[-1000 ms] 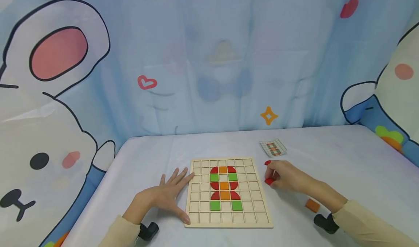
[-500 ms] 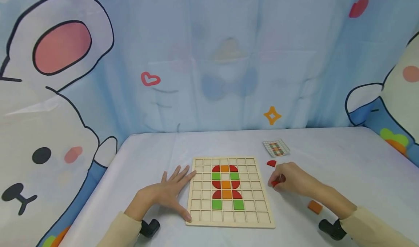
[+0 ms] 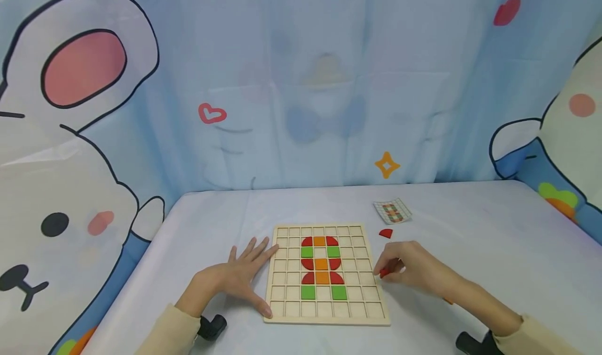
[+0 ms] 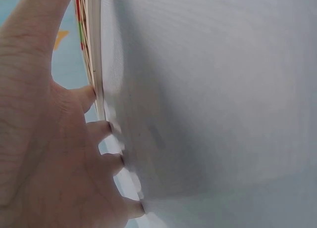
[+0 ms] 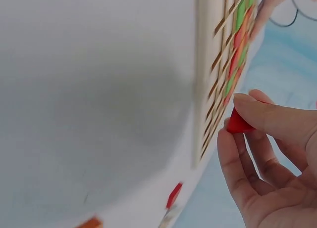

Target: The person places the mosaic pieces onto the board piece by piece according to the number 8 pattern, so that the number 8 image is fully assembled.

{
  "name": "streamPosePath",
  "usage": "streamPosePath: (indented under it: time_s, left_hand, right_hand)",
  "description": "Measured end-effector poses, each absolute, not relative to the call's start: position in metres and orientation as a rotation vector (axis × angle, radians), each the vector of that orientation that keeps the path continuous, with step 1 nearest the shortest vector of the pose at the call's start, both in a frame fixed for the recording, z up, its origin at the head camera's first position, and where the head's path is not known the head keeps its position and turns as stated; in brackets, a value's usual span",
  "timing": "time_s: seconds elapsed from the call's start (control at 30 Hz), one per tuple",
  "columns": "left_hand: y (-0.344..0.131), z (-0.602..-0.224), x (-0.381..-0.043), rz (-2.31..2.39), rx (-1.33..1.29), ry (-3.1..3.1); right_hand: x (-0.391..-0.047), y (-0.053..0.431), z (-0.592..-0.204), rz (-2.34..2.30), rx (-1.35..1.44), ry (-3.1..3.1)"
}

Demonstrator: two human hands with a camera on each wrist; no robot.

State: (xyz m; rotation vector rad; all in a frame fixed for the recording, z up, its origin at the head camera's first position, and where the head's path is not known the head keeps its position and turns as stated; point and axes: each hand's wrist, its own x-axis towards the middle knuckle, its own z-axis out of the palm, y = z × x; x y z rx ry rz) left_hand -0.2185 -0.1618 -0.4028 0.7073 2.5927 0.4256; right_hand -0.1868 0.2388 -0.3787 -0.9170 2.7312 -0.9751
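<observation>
A wooden grid board (image 3: 368,309) lies on the white table with red quarter-round, orange square and green square tiles set in its middle columns. My left hand (image 3: 239,281) has its fingers spread at the board's left side, with thumb and index finger touching the edge. At the right edge of the board, my right hand (image 3: 414,266) pinches a red quarter-round tile (image 5: 239,122) between thumb and fingers. Another red tile (image 3: 385,233) lies on the table just beyond that hand.
A small pattern card (image 3: 392,211) with a coloured grid lies behind the loose red tile. An orange tile (image 3: 448,301) shows partly from under the right forearm. A blue cartoon curtain (image 3: 310,83) hangs behind the table.
My right hand has picked up a red tile from the table and moved left with it to the board's edge. The left hand keeps its place on the board.
</observation>
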Motion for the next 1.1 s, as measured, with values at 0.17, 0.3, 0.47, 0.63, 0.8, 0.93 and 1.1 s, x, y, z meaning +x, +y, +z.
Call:
streamPosePath:
  time_s: [0.17, 0.3, 0.47, 0.63, 0.8, 0.93, 1.1]
  left_hand:
    - [-0.162, -0.403, -0.218, 0.426, 0.703, 2.594]
    - [-0.162, -0.403, -0.218, 0.433, 0.702, 2.592]
    - [-0.162, -0.403, -0.218, 0.429, 0.71, 2.595]
    - [-0.163, -0.404, -0.219, 0.417, 0.718, 2.594]
    - [-0.163, -0.403, -0.219, 0.411, 0.715, 2.598]
    - [-0.163, -0.403, -0.219, 0.411, 0.717, 2.599]
    - [-0.163, -0.403, -0.219, 0.411, 0.72, 2.597]
  right_hand:
    - [-0.178, 0.22, -0.377, -1.057, -0.92, 2.609]
    - [-0.173, 0.205, -0.38, -1.097, -0.938, 2.537]
    - [-0.17, 0.191, -0.383, -1.131, -0.927, 2.483]
    - [-0.169, 0.18, -0.386, -1.153, -0.903, 2.454]
    - [-0.169, 0.171, -0.39, -1.189, -0.93, 2.437]
    - [-0.168, 0.167, -0.394, -1.197, -0.921, 2.415]
    - [-0.166, 0.166, -0.394, -1.159, -0.934, 2.415]
